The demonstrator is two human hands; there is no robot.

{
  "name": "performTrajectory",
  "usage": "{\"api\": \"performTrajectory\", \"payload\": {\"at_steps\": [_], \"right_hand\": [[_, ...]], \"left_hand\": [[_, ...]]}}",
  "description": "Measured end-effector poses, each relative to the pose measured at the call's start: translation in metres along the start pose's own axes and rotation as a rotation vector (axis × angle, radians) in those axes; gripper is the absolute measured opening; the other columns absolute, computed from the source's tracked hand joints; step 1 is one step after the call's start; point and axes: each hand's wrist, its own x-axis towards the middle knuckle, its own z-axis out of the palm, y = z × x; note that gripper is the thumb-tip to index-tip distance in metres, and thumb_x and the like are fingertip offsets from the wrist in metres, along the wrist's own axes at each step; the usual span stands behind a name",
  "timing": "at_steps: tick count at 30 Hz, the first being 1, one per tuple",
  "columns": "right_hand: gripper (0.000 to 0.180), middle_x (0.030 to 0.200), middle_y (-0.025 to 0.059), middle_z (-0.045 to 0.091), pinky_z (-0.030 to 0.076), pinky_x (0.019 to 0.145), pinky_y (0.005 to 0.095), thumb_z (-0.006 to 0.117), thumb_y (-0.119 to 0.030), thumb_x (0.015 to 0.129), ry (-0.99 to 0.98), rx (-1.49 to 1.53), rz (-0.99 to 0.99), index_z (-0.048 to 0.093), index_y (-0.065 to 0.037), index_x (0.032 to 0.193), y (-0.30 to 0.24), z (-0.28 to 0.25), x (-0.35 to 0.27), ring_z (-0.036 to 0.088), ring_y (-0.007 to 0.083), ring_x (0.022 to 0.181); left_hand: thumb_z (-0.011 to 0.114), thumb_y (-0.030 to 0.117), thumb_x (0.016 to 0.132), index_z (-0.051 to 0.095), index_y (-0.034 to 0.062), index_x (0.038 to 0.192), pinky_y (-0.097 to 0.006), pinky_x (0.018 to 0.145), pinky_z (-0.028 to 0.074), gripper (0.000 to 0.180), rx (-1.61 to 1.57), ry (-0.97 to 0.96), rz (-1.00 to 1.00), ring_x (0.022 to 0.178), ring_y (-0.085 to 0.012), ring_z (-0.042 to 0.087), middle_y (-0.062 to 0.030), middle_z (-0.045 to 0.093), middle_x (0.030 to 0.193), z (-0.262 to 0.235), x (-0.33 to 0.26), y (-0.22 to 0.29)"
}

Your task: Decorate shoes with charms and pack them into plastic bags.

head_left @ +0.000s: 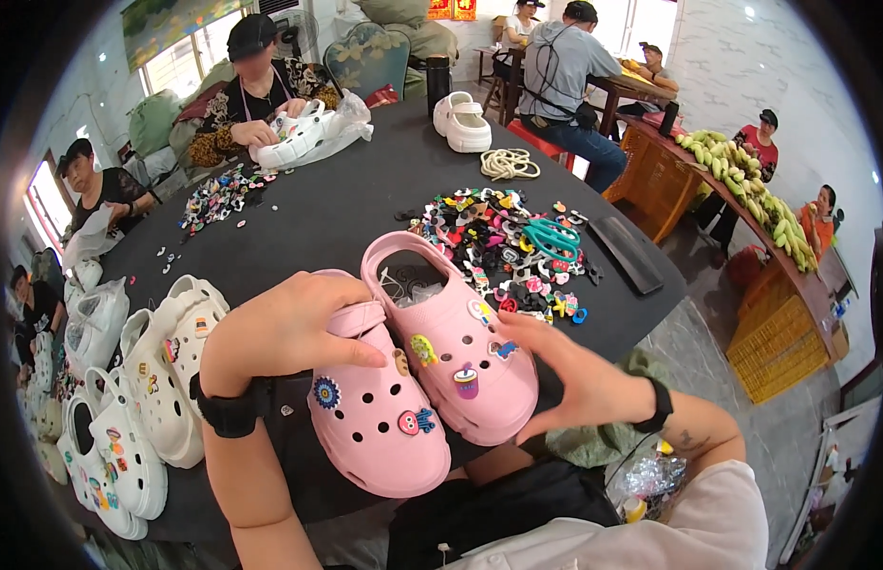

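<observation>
Two pink clogs stand side by side, tilted, in front of me at the table's near edge. The left pink clog (379, 451) bears a blue flower charm, a bread-like charm and a red-and-blue octopus-like charm. On the right pink clog (493, 418) are several charms, among them a purple drink cup (467, 382). My left hand (280, 328) is closed round the heel end of the left clog, its thumb across the upper; some fingers are hidden. My right hand (588, 375) curves round the outer side of the right clog, with fingers and thumb against its edge.
Beyond the clogs lies a pile of loose charms (479, 223) with teal-handled scissors (552, 239) and a dark tray-like piece (624, 255). White clogs (161, 380) crowd the left. White clogs (462, 122) and coiled cord (510, 163) lie far off. A person across handles a white clog (299, 133).
</observation>
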Motion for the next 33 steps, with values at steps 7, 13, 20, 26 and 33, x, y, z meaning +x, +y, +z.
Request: {"api": "performTrajectory", "payload": {"at_steps": [7, 13, 20, 26, 33], "right_hand": [[0.041, 0.110, 0.0118, 0.061, 0.050, 0.085, 0.0344, 0.077, -0.022, 0.079, 0.191, -0.230, 0.335, 0.063, -0.003, 0.112, 0.065, -0.046, -0.019, 0.062, 0.0260, 0.098], [0.034, 0.099, 0.0112, 0.060, 0.050, 0.080, 0.0329, 0.075, -0.021, 0.081, 0.208, -0.271, 0.439, 0.064, -0.002, 0.107, 0.085, -0.043, -0.033, 0.061, 0.0234, 0.090], [0.026, 0.092, 0.0114, 0.061, 0.050, 0.072, 0.0332, 0.075, -0.019, 0.080, 0.235, -0.334, 0.497, 0.066, -0.002, 0.096, 0.096, -0.051, -0.027, 0.061, 0.0225, 0.082], [0.018, 0.097, 0.0105, 0.062, 0.047, 0.084, 0.0369, 0.067, -0.010, 0.084, 0.192, -0.361, 0.359, 0.066, -0.002, 0.101, 0.092, -0.063, -0.011, 0.059, 0.0275, 0.095], [0.017, 0.101, 0.0117, 0.061, 0.047, 0.087, 0.0373, 0.060, -0.001, 0.086, 0.088, -0.346, 0.212, 0.066, -0.002, 0.103, 0.109, -0.051, -0.012, 0.059, 0.0292, 0.098]], "left_hand": [[0.079, 0.039, 0.070, 0.066, 0.0006, 0.103, -0.033, 0.072, 0.052, 0.052, -0.048, -0.008, -0.112, 0.077, -0.0287, 0.068, -0.0153, 0.070, 0.088, -0.006, -0.011, -0.006], [0.075, 0.046, 0.074, 0.065, 0.0031, 0.106, -0.034, 0.072, 0.051, 0.054, -0.014, -0.020, -0.155, 0.076, -0.0289, 0.067, -0.0156, 0.069, 0.085, -0.010, -0.014, -0.004], [0.070, 0.049, 0.078, 0.065, 0.0028, 0.105, -0.035, 0.069, 0.050, 0.053, -0.068, -0.019, -0.192, 0.074, -0.0302, 0.066, -0.0167, 0.068, 0.085, -0.014, -0.018, -0.001], [0.078, 0.045, 0.071, 0.067, 0.0004, 0.095, -0.034, 0.067, 0.049, 0.052, -0.010, -0.026, -0.128, 0.071, -0.0278, 0.064, -0.0147, 0.067, 0.081, -0.015, -0.024, -0.006], [0.083, 0.036, 0.064, 0.066, -0.0016, 0.091, -0.033, 0.065, 0.048, 0.049, 0.001, -0.036, -0.058, 0.067, -0.0262, 0.061, -0.0130, 0.065, 0.078, -0.018, -0.024, -0.014]]}}
